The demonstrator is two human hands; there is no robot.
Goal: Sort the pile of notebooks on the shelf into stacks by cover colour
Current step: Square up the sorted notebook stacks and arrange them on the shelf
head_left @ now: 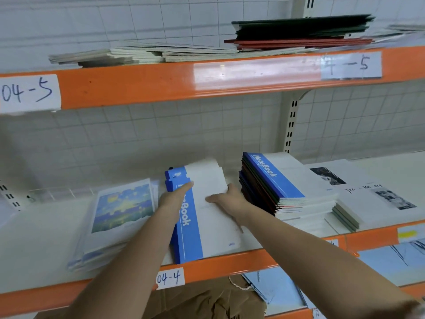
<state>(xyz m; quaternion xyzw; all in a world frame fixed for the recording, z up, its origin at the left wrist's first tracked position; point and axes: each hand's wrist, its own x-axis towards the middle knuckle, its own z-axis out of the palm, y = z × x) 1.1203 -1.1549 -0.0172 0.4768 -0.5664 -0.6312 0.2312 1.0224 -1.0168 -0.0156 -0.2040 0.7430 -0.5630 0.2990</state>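
A stack of blue-and-white notebooks [213, 229] lies in the middle of the shelf [41, 247] marked 04-4. My left hand [176, 196] lies along the stack's blue left edge with fingers stretched out. My right hand [226, 196] holds the stack's right side, thumb on the white cover, fingers out of sight behind the edge. Just to the right stands a taller mixed pile [282, 192] with a blue-and-white notebook on top and dark and red spines beneath. Left of my hands lies a stack of notebooks with a painted blue-and-yellow cover [122, 210].
White notebooks with black-and-white photos [377, 199] lie at the far right. The upper shelf, marked 04-5, carries black and red notebooks [303, 33] and flat grey ones [142, 54]. Below the orange shelf edge [230, 265] are brown paper [207, 300] and pale blue items [276, 291].
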